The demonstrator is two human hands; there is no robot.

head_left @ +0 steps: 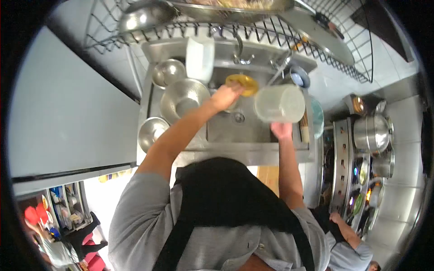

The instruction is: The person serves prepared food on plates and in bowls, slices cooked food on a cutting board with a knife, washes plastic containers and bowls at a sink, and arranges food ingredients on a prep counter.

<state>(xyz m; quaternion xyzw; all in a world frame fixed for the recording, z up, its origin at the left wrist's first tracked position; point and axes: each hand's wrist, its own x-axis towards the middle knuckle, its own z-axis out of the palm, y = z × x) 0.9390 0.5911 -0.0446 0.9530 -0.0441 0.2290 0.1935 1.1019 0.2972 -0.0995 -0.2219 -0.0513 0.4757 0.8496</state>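
My left hand reaches over the sink with its fingers closed on a yellow round thing, whose kind I cannot make out. My right hand grips a translucent plastic container from below, tilted above the right side of the basin. Its fingers are partly hidden behind the container. A large metal bowl sits on the drainboard left of my left hand. Beside it are two smaller metal bowls and a white plastic container.
The faucet stands at the back of the sink. A wire rack above holds pans. A dark blue bowl lies at the back right. To the right, a stove has lit burners and pots, with a co-worker near it.
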